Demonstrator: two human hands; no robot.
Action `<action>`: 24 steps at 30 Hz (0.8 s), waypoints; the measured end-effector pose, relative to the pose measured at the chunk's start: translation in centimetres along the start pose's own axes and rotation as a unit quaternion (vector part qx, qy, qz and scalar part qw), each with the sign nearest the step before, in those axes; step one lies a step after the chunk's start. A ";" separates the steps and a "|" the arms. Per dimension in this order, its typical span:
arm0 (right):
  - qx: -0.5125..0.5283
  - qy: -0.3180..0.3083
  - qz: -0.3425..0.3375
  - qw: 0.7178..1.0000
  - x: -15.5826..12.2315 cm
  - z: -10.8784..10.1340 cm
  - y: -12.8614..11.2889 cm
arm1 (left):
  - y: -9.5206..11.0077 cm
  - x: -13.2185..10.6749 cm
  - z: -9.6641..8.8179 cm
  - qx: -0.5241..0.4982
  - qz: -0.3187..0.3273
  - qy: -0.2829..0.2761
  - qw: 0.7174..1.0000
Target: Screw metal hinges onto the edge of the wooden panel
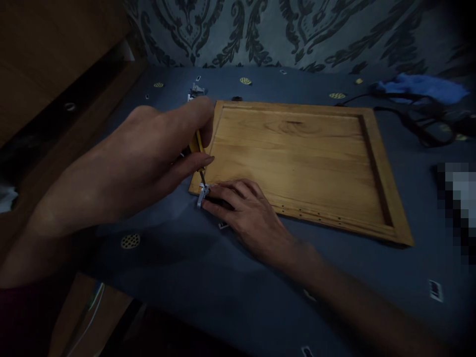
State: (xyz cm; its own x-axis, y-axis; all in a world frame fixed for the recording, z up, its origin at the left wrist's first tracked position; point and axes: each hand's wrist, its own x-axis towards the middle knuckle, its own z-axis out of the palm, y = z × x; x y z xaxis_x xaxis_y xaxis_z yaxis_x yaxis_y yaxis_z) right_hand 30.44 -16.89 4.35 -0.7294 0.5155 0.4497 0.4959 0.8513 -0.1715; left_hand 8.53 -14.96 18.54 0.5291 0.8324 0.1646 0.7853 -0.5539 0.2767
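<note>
A screwdriver (pixel 195 144) with a yellow handle is gripped in my left hand (pixel 163 144), its shaft pointing down. The tip meets a metal cabinet hinge (pixel 203 195) at the near left corner of a wooden cabinet door (pixel 297 153). My right hand (pixel 245 206) lies over the door's near edge, with thumb and fingertips closed against the hinge and steadying it. Small dark holes run along that near edge. The palm side of my right hand and part of the screwdriver's handle are hidden.
Beyond my left hand another metal hinge (pixel 198 89) lies on the dark blue patterned cloth (pixel 186 277). Black glasses (pixel 424 121) and a blue crumpled cloth (pixel 420 88) lie at the back right. A wooden cabinet (pixel 55 54) stands on the left, and a patterned wall (pixel 275 32) rises behind.
</note>
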 end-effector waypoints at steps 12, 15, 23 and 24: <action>0.007 0.004 -0.005 1.000 -0.1 0.0 0.1 | 0.0 0.1 -0.5 0.062 -0.014 0.038 0.997; 0.005 0.001 -0.003 1.000 0.0 0.0 0.1 | 0.1 0.2 -0.3 0.055 -0.011 0.027 0.998; -0.001 0.009 -0.004 1.000 0.0 0.1 0.1 | 0.0 0.4 -0.1 0.062 0.019 0.025 0.998; -0.003 0.006 -0.003 1.000 0.0 0.1 0.1 | 0.0 0.4 -0.1 0.062 0.017 0.025 0.998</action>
State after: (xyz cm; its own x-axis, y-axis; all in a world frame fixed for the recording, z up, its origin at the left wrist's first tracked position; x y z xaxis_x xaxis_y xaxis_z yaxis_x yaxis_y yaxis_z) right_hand 30.45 -16.81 4.29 -0.7271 0.5090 0.4607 0.4945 0.8538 -0.1629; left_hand 8.70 -14.59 18.70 0.5415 0.8116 0.2194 0.8030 -0.5766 0.1508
